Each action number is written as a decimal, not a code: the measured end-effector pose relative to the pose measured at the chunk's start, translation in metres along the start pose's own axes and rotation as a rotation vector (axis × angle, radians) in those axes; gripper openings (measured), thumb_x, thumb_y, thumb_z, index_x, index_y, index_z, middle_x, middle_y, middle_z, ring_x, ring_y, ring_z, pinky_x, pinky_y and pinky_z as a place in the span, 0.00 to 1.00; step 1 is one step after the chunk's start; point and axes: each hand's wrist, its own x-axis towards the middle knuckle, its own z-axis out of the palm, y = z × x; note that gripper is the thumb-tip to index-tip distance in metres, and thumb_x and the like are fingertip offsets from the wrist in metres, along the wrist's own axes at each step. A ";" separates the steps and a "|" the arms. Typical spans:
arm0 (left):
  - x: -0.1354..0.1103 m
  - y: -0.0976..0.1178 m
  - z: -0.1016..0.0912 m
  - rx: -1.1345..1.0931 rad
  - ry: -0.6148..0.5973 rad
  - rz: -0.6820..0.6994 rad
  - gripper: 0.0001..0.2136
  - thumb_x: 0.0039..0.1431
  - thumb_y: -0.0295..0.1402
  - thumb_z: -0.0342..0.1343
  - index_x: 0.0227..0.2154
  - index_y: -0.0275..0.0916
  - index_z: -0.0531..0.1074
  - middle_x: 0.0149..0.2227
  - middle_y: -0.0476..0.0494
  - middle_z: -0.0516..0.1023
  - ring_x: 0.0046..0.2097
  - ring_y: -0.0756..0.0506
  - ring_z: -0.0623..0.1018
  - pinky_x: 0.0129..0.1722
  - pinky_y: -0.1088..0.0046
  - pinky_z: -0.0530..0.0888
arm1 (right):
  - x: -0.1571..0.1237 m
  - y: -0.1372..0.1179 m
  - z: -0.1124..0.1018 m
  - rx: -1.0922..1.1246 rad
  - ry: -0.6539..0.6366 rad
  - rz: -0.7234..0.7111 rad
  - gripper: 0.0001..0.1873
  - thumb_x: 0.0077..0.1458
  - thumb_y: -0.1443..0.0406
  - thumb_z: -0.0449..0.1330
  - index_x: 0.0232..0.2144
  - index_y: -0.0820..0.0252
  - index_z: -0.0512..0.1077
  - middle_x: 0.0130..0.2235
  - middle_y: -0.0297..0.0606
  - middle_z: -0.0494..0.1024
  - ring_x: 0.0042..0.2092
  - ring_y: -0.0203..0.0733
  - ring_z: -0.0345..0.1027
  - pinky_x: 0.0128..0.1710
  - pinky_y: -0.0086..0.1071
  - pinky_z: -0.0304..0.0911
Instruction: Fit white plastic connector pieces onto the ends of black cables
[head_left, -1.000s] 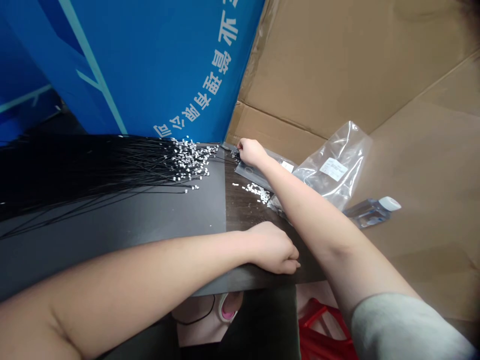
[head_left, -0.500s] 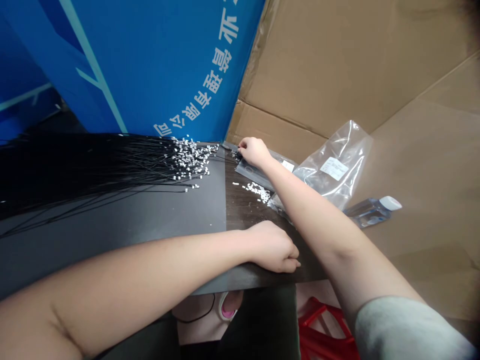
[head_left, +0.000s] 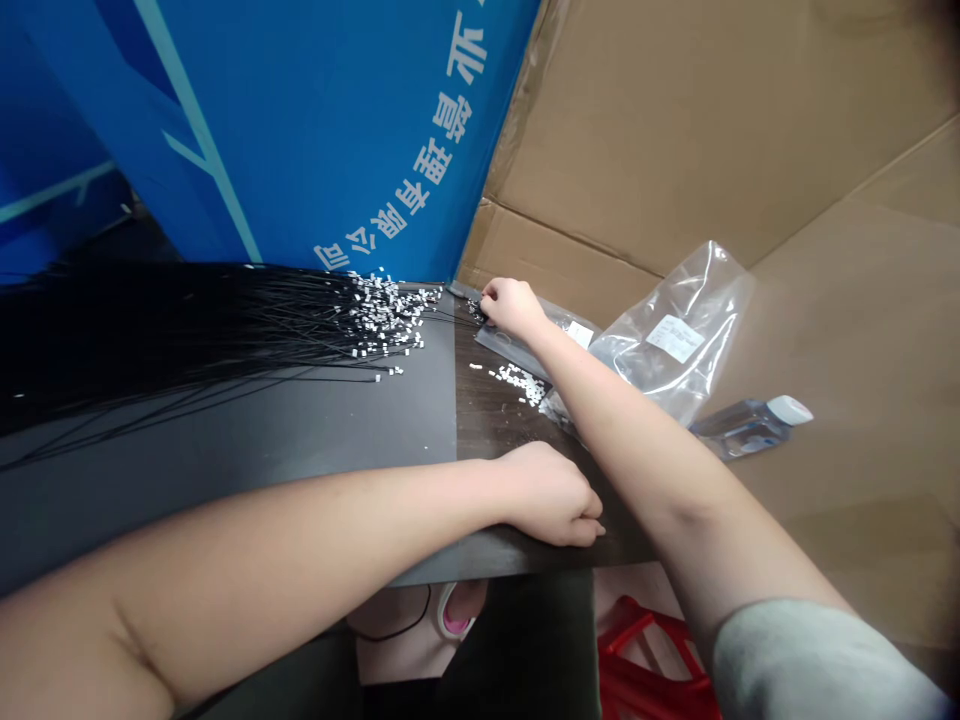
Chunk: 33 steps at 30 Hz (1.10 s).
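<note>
- Black wires [head_left: 225, 340] with white connectors [head_left: 390, 318] fan across a dark table [head_left: 247, 450], below a blue banner [head_left: 300, 130]
- Right hand [head_left: 514, 307]: fingers down at the wire ends, grip unclear
- Left hand [head_left: 547, 495]: curled at the table edge, nothing showing in it
- Clear plastic bag [head_left: 675, 345], then water bottle [head_left: 750, 427]

the head-worn camera looks forward and down, close above the left hand [head_left: 547, 495] and right hand [head_left: 511, 307].

Small electronics assembly bench: dark tabletop [head_left: 240, 440], black wires with white connectors [head_left: 225, 340], cardboard sheets [head_left: 675, 130], blue printed banner [head_left: 300, 130].
</note>
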 end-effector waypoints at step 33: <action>-0.001 -0.001 -0.003 -0.042 -0.012 -0.028 0.19 0.71 0.48 0.50 0.33 0.45 0.81 0.38 0.47 0.87 0.40 0.43 0.83 0.27 0.66 0.60 | -0.048 -0.007 -0.185 1.386 0.923 -0.356 0.13 0.77 0.61 0.50 0.36 0.53 0.66 0.28 0.27 0.76 0.24 0.31 0.70 0.24 0.29 0.57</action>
